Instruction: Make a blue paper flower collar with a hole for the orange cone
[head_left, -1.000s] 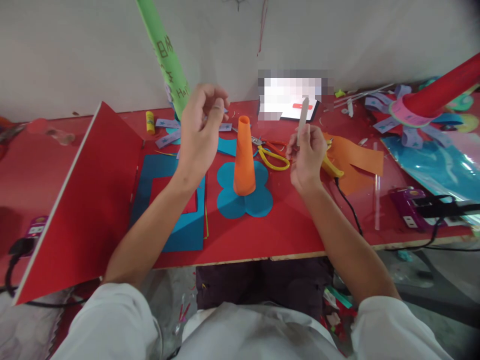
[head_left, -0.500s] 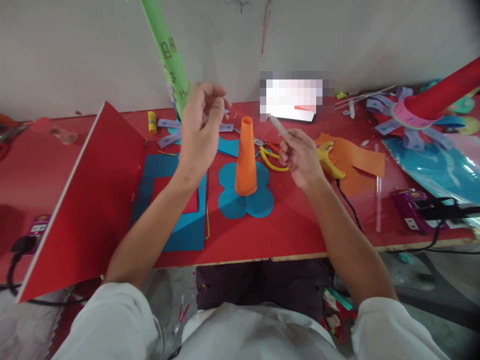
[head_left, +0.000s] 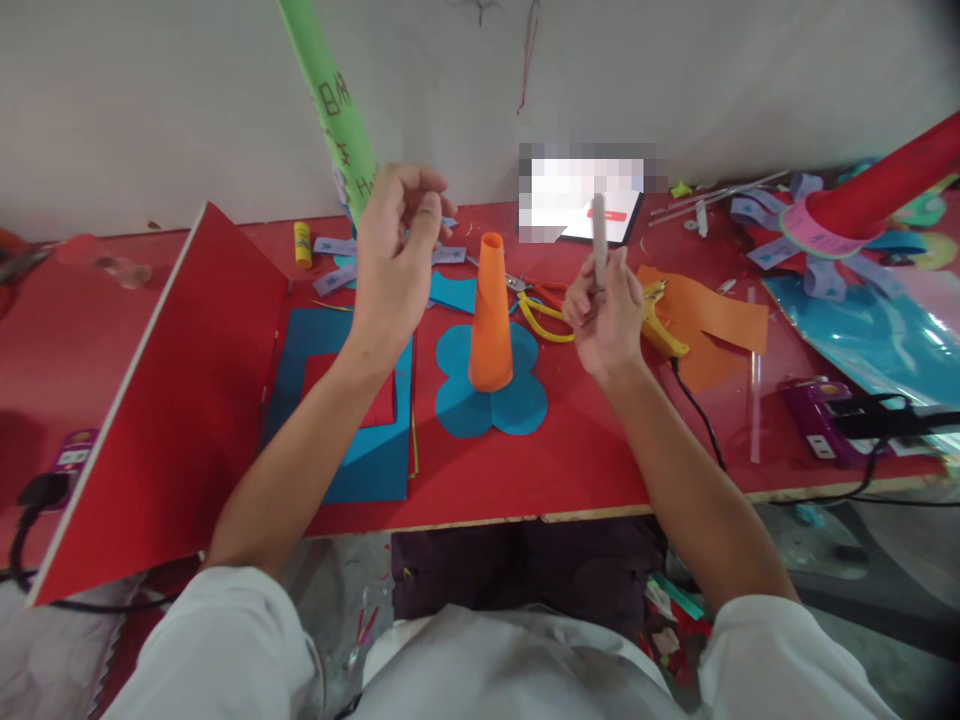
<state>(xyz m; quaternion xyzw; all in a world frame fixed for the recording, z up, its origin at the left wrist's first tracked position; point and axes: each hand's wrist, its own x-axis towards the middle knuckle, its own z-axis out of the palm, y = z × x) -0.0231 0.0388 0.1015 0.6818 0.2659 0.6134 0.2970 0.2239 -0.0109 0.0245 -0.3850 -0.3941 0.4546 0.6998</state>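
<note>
My right hand [head_left: 606, 315] grips a slim pale grey stick-like tool [head_left: 600, 235], which points up in front of the blurred screen; its exact kind is unclear. My left hand [head_left: 401, 235] hangs above the table with loosely bent fingers and a gap at the thumb. Nothing shows in it. Between the hands, an orange paper cone [head_left: 491, 320] with a cut-off top stands upright on a blue four-petal paper shape [head_left: 517, 410]. Just behind my left hand rises a green tube [head_left: 330, 100] with writing. Yellow-handled pliers [head_left: 544, 318] lie left of my right hand.
A yellow glue gun [head_left: 660, 325] rests by orange sheets [head_left: 720, 310] on the right. A red board [head_left: 172, 420] stands slanted at left, beside blue sheets [head_left: 386, 470]. Farther right are a red tube [head_left: 892, 185] with ribbons and a purple power strip [head_left: 817, 420]. A tablet [head_left: 626, 225] leans at the back.
My right hand has turned the grey tool from slanting left to nearly upright. My left hand has stayed almost in place. The cone and paper shape have not moved.
</note>
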